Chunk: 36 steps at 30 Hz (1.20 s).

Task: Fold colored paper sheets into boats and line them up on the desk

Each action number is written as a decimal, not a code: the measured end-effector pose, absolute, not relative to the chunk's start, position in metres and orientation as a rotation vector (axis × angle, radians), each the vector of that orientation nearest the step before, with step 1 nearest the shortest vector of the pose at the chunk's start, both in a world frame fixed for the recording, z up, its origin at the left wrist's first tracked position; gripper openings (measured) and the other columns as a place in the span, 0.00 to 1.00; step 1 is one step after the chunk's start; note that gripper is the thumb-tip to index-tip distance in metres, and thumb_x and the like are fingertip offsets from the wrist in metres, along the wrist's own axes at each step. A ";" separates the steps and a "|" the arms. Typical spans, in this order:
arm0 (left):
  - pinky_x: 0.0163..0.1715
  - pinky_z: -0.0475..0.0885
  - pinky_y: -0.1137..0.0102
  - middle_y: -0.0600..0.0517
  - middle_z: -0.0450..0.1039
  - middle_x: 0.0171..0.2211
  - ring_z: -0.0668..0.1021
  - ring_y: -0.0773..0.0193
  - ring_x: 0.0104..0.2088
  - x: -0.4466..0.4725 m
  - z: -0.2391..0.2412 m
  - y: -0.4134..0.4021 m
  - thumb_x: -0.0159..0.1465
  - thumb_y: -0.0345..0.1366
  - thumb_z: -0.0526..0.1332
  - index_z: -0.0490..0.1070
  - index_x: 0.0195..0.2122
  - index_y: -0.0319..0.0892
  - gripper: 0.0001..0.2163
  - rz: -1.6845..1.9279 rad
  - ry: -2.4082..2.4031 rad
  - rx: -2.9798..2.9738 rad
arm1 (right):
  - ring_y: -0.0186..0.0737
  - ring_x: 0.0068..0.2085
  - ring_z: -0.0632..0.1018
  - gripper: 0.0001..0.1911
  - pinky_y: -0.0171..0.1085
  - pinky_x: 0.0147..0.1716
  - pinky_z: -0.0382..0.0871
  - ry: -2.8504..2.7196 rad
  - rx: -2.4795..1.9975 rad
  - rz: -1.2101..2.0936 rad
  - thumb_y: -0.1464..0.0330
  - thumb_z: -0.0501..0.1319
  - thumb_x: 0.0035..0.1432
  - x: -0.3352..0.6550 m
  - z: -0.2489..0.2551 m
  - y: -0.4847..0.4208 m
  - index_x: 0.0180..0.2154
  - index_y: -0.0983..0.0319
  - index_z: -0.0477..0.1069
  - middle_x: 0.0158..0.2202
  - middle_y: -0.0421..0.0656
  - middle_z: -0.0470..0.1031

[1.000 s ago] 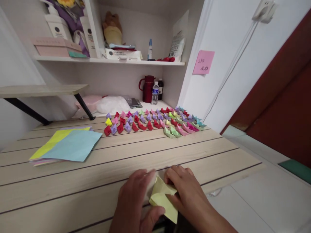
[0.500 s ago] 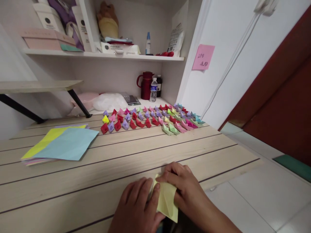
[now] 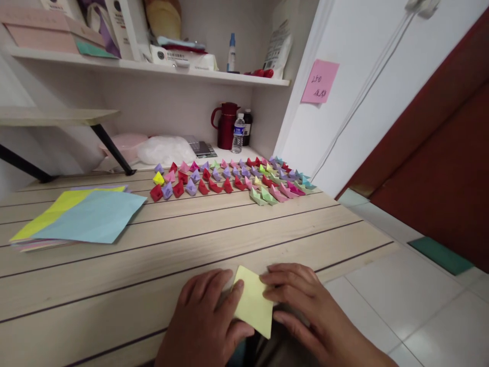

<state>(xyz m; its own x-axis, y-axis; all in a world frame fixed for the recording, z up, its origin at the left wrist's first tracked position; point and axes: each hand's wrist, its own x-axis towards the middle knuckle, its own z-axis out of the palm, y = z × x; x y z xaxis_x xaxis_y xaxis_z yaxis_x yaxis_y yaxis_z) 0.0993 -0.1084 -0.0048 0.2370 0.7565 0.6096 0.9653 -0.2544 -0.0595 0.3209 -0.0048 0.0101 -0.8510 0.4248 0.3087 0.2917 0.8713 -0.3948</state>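
A piece of pale yellow folded paper (image 3: 254, 306) lies at the table's front edge between my hands, its lower corner jutting past the edge. My left hand (image 3: 208, 313) grips its left side, the index finger on top and the thumb at the lower edge. From the right, my right hand (image 3: 305, 306) touches the paper with its fingertips, while its thumb stands apart below them. Beyond the hands, rows of small folded paper boats (image 3: 229, 181) in red, purple, pink, green and blue stand on the table.
A stack of coloured paper sheets (image 3: 91, 214), blue on top, lies at the left of the table (image 3: 160, 239). Behind the boats are a dark red jug (image 3: 228, 127), a water bottle (image 3: 238, 133) and a plastic bag (image 3: 166, 151). A raised shelf (image 3: 57, 116) stands on black legs at left.
The yellow paper now shows a smooth, flat face where folds and a flap were visible before. My right hand has loosened from its pinch and shifted right. The camera view has tilted down slightly.
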 end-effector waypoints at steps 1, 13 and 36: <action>0.43 0.70 0.63 0.49 0.78 0.46 0.77 0.59 0.45 0.098 -0.004 -0.109 0.65 0.48 0.59 0.74 0.49 0.45 0.17 -0.661 -1.575 -2.103 | 0.48 0.57 0.69 0.08 0.49 0.55 0.64 -2.661 -0.553 0.499 0.67 0.58 0.66 0.320 0.013 -0.004 0.46 0.56 0.70 0.53 0.47 0.73; 0.44 0.71 0.63 0.54 0.75 0.51 0.76 0.60 0.48 0.085 -0.012 -0.112 0.63 0.49 0.61 0.72 0.50 0.53 0.16 -0.766 -1.702 -2.199 | 0.44 0.48 0.72 0.11 0.44 0.49 0.62 -2.571 -0.606 0.754 0.58 0.59 0.65 0.316 0.017 0.002 0.46 0.54 0.72 0.45 0.43 0.73; 0.43 0.70 0.60 0.56 0.79 0.45 0.77 0.60 0.44 0.096 -0.006 -0.109 0.63 0.36 0.61 0.76 0.44 0.52 0.09 -0.808 -1.762 -2.144 | 0.45 0.47 0.71 0.11 0.44 0.46 0.62 -2.576 -0.667 0.721 0.57 0.61 0.63 0.308 0.017 0.005 0.45 0.53 0.73 0.43 0.43 0.73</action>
